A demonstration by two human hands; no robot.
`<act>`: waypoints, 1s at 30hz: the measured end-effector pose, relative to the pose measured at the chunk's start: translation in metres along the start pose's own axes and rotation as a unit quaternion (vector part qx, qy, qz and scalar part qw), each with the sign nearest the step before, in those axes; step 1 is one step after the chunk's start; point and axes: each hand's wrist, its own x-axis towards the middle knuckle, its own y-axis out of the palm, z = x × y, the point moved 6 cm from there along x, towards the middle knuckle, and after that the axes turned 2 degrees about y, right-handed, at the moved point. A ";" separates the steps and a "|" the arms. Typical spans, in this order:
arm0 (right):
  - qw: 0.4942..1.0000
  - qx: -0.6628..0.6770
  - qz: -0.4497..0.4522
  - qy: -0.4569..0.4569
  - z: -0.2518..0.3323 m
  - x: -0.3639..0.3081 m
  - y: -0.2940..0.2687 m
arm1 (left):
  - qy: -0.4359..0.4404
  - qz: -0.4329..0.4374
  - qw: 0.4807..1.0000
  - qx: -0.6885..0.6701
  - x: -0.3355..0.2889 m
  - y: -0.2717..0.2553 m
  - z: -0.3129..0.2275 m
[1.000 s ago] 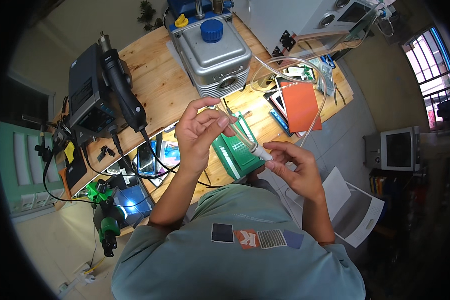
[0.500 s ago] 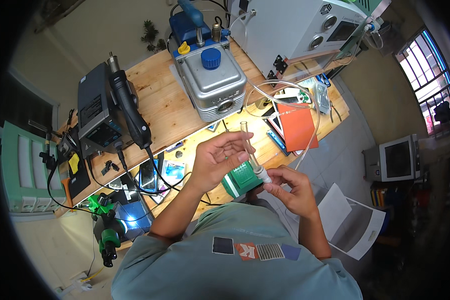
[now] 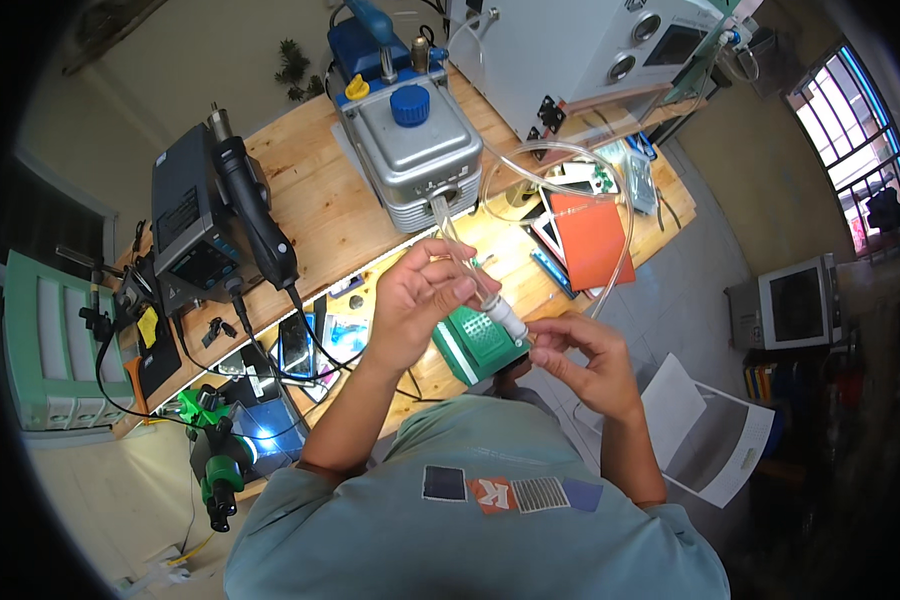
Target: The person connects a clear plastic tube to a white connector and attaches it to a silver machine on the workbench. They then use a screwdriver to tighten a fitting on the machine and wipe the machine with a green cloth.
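Note:
A short clear tube [image 3: 445, 220] is held between the thumb and fingers of my left hand [image 3: 410, 305]. Its upper end appears in front of the grey vacuum pump [image 3: 415, 150]; whether they touch I cannot tell. At the tube's lower end is a white ribbed fitting [image 3: 504, 315], angled down to the right. My right hand [image 3: 595, 365] has thumb and forefinger pinched at the fitting's lower tip, where something small and pale shows, too small to name. Beneath the fitting, partly hidden by my left hand, is a green box with a perforated top [image 3: 482, 348].
A hot-air rework station [image 3: 185, 235] stands left on the wooden bench [image 3: 315, 195]. A green microscope [image 3: 215, 460] is at lower left. Coiled clear hose [image 3: 630, 225] loops over an orange folder [image 3: 590, 240] at right. A large grey machine [image 3: 550, 60] stands behind.
The tube has tilted, its upper end swinging left toward the pump front. My left hand has shifted slightly left. My right fingers have slid from around the fitting to its tip.

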 end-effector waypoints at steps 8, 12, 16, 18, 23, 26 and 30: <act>1.000 -0.012 -0.015 -0.024 0.006 0.004 -0.007 | 0.006 -0.021 1.000 -0.008 0.001 -0.002 0.003; 0.999 -0.008 -0.023 -0.034 0.007 0.004 -0.008 | 0.001 -0.031 0.999 -0.015 0.001 -0.003 0.004; 0.999 -0.008 -0.024 -0.038 0.007 0.004 -0.008 | -0.002 -0.036 0.999 -0.028 0.001 -0.004 0.008; 0.999 -0.005 -0.024 -0.036 0.008 0.004 -0.008 | -0.001 -0.039 0.999 -0.034 0.001 -0.004 0.011; 0.998 0.003 -0.036 -0.044 0.015 0.002 -0.009 | -0.039 -0.017 0.994 -0.106 0.002 -0.002 0.015; 0.997 0.002 -0.037 -0.072 0.035 0.000 -0.010 | -0.097 -0.007 0.972 -0.212 -0.002 0.001 0.028; 0.997 -0.002 -0.040 -0.069 0.057 -0.003 -0.012 | -0.140 -0.011 0.940 -0.310 -0.010 0.006 0.042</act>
